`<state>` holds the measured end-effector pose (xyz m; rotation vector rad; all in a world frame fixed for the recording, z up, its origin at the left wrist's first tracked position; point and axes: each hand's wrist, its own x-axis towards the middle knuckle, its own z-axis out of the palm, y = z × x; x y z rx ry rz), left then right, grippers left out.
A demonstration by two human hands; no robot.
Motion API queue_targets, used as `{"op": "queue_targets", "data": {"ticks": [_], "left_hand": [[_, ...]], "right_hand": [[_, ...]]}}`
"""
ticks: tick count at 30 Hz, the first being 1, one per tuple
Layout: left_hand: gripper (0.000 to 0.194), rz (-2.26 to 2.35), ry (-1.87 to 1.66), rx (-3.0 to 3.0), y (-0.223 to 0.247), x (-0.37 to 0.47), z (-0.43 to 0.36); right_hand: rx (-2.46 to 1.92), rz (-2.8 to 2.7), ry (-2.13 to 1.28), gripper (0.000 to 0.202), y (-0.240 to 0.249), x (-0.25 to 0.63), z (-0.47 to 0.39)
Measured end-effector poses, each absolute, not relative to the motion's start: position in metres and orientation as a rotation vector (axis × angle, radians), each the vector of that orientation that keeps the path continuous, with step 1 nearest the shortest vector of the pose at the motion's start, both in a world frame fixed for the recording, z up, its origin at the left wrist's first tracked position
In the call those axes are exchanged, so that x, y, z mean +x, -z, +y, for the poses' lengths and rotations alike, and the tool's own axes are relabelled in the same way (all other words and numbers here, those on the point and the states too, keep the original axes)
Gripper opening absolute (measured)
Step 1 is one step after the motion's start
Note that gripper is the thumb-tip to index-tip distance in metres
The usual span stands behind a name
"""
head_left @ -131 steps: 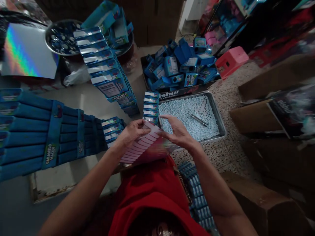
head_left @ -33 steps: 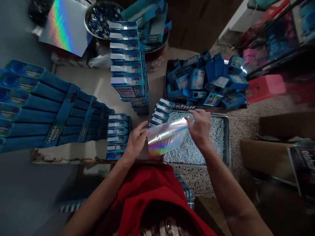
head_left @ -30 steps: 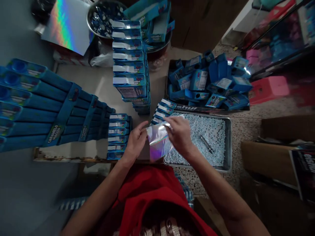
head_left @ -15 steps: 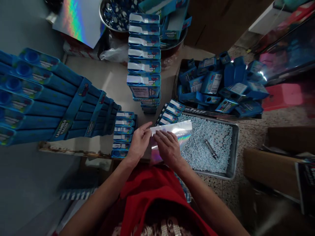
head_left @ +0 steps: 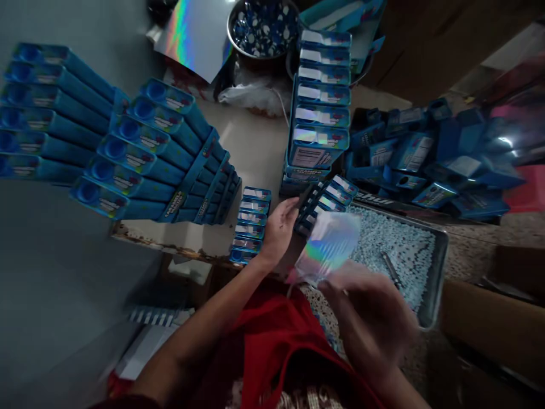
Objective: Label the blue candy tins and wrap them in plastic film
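A shiny holographic sheet [head_left: 330,244] lies tilted between the hands, beside the metal tray. My left hand [head_left: 279,227] is at its left, between a row of small blue boxes [head_left: 250,224] and another slanted row of boxes [head_left: 334,196]; what its fingers hold, if anything, is hidden. Near the sheet's lower right corner, my right hand [head_left: 372,312] is raised and smeared by motion, its fingers curved. Whether it touches the sheet cannot be made out.
Stacked blue cartons [head_left: 145,147] fill the left. A tall row of boxes [head_left: 321,116] stands behind the hands. A tray of pale pellets [head_left: 440,284] holds a dark tool; a box of blue cartons [head_left: 409,153] and bowl of wrapped sweets [head_left: 261,28] sit beyond.
My right hand has moved down and right, off the sheet's top. The sheet now lies at a slant, apart from my left fingertips. The whole view has shifted, moving the table's items rightward.
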<state>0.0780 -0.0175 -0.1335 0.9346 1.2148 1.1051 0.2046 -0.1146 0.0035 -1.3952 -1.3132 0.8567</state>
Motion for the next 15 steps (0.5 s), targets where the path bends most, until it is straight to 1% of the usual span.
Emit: {"op": "queue_targets", "data": {"ticks": [1, 2, 3, 5, 7, 8, 15], "left_hand": [[0.033, 1.242, -1.116, 0.874, 0.128, 0.063, -0.024], [0.035, 1.258, -1.111, 0.789, 0.123, 0.045, -0.031], [0.04, 1.25, -1.094, 0.677, 0.118, 0.026, -0.038], [0.056, 1.166, -0.998, 0.453, 0.112, -0.012, -0.054], [0.07, 1.077, -0.884, 0.323, 0.111, -0.044, -0.067], [0.073, 1.052, -0.848, 0.297, 0.111, -0.055, -0.073], [0.057, 1.047, -0.747, 0.338, 0.106, -0.083, -0.102]], "right_hand": [[-1.45, -1.114, -0.976, 0.011, 0.001, 0.189, -0.109], [-1.496, -0.942, -1.099, 0.01, 0.009, 0.174, -0.102], [-1.516, -0.788, -1.208, 0.014, 0.02, 0.159, -0.095], [-1.494, -0.562, -1.376, 0.023, 0.043, 0.133, -0.085], [-1.463, -0.437, -1.474, 0.029, 0.063, 0.114, -0.083], [-1.458, -0.395, -1.505, 0.03, 0.069, 0.106, -0.084], [-1.46, -0.31, -1.546, 0.032, 0.08, 0.074, -0.119]]}}
